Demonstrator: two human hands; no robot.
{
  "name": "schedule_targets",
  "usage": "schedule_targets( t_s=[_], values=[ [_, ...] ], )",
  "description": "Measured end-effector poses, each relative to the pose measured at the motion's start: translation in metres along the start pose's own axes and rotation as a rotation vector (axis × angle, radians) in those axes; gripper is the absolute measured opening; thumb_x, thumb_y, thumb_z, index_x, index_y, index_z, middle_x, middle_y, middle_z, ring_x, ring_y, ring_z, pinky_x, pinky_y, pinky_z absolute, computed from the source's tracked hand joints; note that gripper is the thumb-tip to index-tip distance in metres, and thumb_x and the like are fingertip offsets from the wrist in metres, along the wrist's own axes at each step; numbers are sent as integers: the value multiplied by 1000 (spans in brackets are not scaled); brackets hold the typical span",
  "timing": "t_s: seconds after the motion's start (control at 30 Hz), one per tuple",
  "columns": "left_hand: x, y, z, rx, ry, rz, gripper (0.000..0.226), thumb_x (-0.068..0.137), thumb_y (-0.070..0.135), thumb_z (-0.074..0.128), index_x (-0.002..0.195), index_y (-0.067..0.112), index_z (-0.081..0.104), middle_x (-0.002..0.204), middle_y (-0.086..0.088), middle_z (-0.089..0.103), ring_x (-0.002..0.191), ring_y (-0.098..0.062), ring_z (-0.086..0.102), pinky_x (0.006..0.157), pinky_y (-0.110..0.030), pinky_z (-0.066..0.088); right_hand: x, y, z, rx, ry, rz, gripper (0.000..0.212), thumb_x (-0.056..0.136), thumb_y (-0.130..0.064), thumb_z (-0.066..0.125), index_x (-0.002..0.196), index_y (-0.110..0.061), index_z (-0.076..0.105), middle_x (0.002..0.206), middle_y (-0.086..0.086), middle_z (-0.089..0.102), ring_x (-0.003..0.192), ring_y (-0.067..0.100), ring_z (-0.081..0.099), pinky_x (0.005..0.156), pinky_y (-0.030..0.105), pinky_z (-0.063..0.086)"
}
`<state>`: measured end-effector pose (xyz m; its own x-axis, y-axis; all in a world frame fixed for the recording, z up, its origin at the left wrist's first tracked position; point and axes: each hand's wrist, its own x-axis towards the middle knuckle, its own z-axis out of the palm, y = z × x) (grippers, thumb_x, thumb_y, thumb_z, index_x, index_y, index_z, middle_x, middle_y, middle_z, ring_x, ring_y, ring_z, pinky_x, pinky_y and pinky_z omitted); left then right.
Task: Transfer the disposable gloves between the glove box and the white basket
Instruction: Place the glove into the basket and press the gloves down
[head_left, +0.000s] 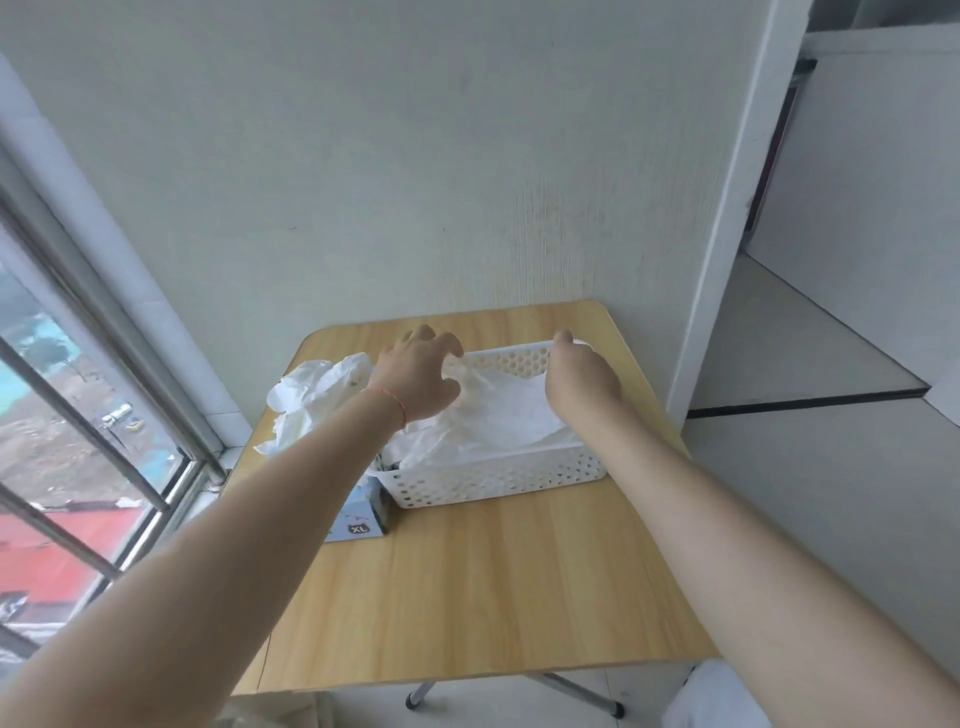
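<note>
Glove box mostly behind left forearm and white basket — right hand fingers unseen.

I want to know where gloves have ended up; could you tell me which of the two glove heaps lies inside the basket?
The right heap, under both hands, fills the basket; the other heap lies outside, left of it.

Light wooden table, window at left, pale wall behind
</note>
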<state>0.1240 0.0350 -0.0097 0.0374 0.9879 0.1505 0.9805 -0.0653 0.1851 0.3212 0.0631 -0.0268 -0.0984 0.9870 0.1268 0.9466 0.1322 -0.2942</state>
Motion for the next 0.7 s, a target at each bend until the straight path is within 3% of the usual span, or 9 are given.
schedule_targets(
  t_s=[0.03, 0.1, 0.2, 0.27, 0.33, 0.47, 0.53, 0.63, 0.7],
  values=[
    [-5, 3, -1, -9, 36, 45, 33, 86, 26, 63, 119, 26, 60, 119, -3, 52, 113, -24, 51, 98, -39, 43, -1, -1, 0, -47, -2, -15, 60, 90, 9, 42, 146, -1, 22, 82, 7, 55, 57, 17, 43, 44, 28, 29],
    [-13, 7, -3, -28, -45, 85, 23, 85, 40, 67, 105, 29, 63, 108, 2, 52, 102, -21, 56, 90, -37, 46, -2, -1, 1, -124, 6, -49, 60, 88, 10, 45, 144, -1, 25, 92, 9, 60, 62, 21, 47, 45, 29, 30],
    [-19, 11, -8, 36, -338, -10, 47, 75, 62, 71, 107, 30, 59, 98, 8, 48, 90, -15, 54, 75, -31, 43, -5, -3, 4, -214, 27, -85, 50, 86, 8, 50, 133, -1, 37, 109, 13, 60, 78, 27, 58, 55, 31, 37],
    [-21, 8, -13, 89, -471, -58, 54, 77, 59, 72, 117, 28, 55, 101, 8, 53, 90, -16, 55, 74, -30, 42, -7, -6, 4, -260, 27, -92, 45, 86, 5, 53, 128, -1, 40, 113, 13, 57, 90, 27, 63, 59, 31, 39],
    [-20, 4, -19, 75, -533, -59, 54, 81, 46, 73, 128, 28, 53, 105, 4, 65, 89, -18, 64, 79, -30, 50, -8, -7, 4, -307, 43, -107, 44, 84, 4, 57, 125, -2, 43, 115, 13, 56, 94, 25, 63, 60, 29, 40],
    [-21, 4, -42, 248, -518, -25, 59, 86, 5, 56, 140, 27, 47, 128, -3, 55, 110, -22, 57, 85, -30, 48, -8, -9, 5, -473, 129, -113, 40, 80, -1, 62, 117, -6, 48, 116, 13, 49, 97, 23, 55, 65, 29, 37],
    [-21, 10, -47, 323, -422, 1, 59, 87, -2, 46, 139, 26, 49, 136, -6, 48, 118, -25, 53, 83, -28, 43, -8, -11, 3, -523, 195, -117, 35, 81, -3, 59, 115, -8, 50, 116, 12, 46, 98, 22, 52, 67, 29, 35],
    [-21, 19, -39, 180, -245, 10, 39, 93, 14, 49, 127, 28, 58, 129, -4, 50, 112, -26, 55, 91, -33, 47, -8, -21, 0, -353, 132, -164, 34, 86, 0, 54, 119, -5, 48, 120, 14, 45, 100, 25, 53, 66, 29, 37],
    [-22, 22, -27, 115, -264, -20, 35, 95, 38, 52, 129, 29, 54, 122, -2, 55, 100, -23, 57, 88, -35, 49, -11, -29, 0, -186, -24, -147, 41, 92, -9, 51, 132, -6, 42, 128, 15, 44, 107, 30, 53, 68, 33, 39]
  ],
)
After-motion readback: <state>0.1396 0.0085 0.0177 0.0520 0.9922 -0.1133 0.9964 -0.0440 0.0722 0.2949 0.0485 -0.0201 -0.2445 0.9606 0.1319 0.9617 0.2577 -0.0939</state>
